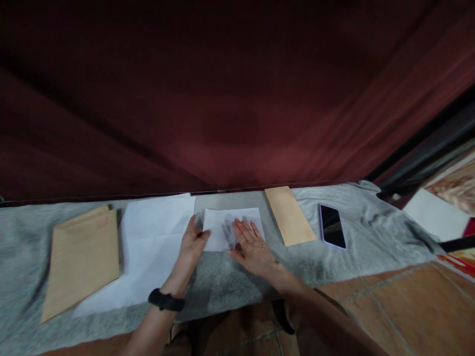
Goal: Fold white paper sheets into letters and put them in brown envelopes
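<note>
Folded white paper (pixel 230 225) is lying mid-table on the grey cloth (pixel 371 232), w/ the right hand (pixel 254 249) pressing flat on its near right part, fingers spread & gripping nothing. Left hand (pixel 192 244) is resting at the paper's left edge, fingers loosely extended, thumb touching it. Bigger white sheets (pixel 148 247) & a large brown envelope (pixel 83 254) are sitting to the left; a small brown envelope (pixel 289 215) & phone (pixel 332 226) to the right.

Phone (pixel 332 226), brown envelopes (pixel 289 215) (pixel 83 257), grey cloth (pixel 371 247), red curtain (pixel 222 99)
</note>
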{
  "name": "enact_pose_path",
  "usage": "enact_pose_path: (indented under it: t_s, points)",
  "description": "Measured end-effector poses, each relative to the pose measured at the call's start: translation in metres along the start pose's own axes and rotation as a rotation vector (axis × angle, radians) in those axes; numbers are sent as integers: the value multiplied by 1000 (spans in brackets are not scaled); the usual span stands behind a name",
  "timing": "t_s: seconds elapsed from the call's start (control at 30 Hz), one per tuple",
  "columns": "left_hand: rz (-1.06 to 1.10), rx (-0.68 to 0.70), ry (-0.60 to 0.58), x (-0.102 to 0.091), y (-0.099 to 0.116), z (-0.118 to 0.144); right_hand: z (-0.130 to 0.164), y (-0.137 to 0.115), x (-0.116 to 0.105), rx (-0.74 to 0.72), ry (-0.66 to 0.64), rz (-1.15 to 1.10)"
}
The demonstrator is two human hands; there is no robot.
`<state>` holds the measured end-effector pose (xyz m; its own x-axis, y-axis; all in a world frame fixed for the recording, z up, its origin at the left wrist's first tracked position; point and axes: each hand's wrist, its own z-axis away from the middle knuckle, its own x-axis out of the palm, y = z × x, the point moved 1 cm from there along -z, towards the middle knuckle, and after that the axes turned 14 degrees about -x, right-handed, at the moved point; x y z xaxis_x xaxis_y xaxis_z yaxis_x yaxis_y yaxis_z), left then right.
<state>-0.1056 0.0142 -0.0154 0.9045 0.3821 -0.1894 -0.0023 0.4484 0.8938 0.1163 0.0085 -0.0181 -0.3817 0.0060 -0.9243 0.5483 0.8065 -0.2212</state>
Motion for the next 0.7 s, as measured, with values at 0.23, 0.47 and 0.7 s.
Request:
enact_pose_path:
  t_s: [0.23, 0.47, 0.7]
  points:
    - [236, -179, -108, 7, 23, 22, -15, -8, 2, 80, -32, -72]
    - [385, -345, -274, 18, 25, 24, -30, 3, -43, 353, 459, -729]
    - [379, -231, -340, 26, 21, 36, -23, 7, -32, 595, 679, -1140]
